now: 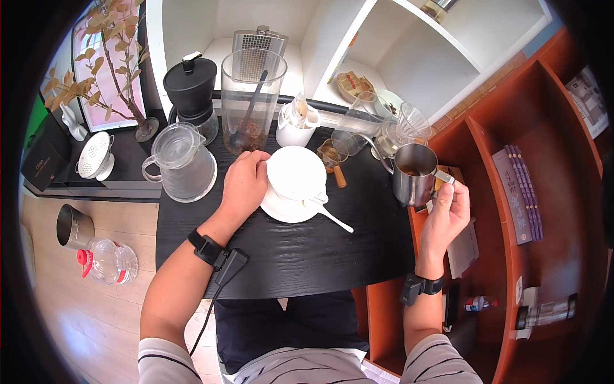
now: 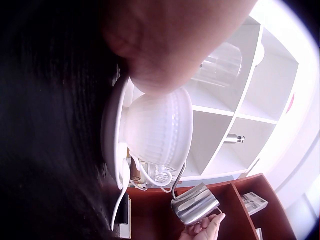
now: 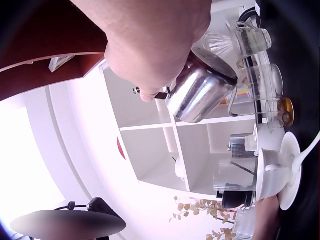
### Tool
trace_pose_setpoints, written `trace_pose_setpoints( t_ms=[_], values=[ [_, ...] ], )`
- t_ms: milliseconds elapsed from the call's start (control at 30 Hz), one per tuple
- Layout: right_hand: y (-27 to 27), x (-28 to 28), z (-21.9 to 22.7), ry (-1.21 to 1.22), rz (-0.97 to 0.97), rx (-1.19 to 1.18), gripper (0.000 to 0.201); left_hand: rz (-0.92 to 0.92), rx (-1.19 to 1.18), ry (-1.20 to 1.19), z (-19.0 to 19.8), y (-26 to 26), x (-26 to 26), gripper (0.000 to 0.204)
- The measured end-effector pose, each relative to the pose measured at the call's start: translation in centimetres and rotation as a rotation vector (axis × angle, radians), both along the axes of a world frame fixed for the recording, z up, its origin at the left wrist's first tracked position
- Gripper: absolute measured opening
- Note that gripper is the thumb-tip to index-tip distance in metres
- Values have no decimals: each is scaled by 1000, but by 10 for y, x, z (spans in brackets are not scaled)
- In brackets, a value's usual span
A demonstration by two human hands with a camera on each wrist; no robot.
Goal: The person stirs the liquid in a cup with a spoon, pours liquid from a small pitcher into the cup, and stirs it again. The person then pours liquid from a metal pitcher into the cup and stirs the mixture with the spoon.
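Note:
A white cup [image 1: 295,171] with fluted sides stands on a white saucer [image 1: 286,211]. A white spoon [image 1: 336,221] lies on the saucer, its handle jutting toward the lower right. My left hand [image 1: 245,182] rests at the cup's left side with fingers loosely bent, the fingertips partly hidden by the cup. In the left wrist view it overlaps the cup's body [image 2: 157,127]. My right hand [image 1: 446,217] grips the handle of a steel gooseneck pitcher [image 1: 410,185], raised at the table's right edge. Brown liquid shows inside, and the thin spout points left.
A glass jug [image 1: 182,163], a coffee grinder [image 1: 190,86] and a tall clear container [image 1: 252,102] stand at the back left. Behind the cup is a white holder [image 1: 296,131]; a small wood-handled glass pot [image 1: 334,153] sits right of it. Red-brown shelving [image 1: 492,224] borders the right.

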State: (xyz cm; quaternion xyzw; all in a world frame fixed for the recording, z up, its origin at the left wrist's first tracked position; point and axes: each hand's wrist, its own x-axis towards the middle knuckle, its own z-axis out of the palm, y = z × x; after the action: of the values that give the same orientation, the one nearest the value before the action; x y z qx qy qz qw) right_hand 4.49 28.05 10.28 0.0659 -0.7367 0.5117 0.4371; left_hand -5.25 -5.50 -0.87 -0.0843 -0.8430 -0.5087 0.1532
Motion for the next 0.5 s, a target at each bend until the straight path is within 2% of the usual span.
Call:
trace_pose_setpoints(
  t_ms=[500],
  values=[
    [0, 4, -5, -60, -3, -8, 17, -2, 1, -6, 1, 0, 1, 16]
  ],
)
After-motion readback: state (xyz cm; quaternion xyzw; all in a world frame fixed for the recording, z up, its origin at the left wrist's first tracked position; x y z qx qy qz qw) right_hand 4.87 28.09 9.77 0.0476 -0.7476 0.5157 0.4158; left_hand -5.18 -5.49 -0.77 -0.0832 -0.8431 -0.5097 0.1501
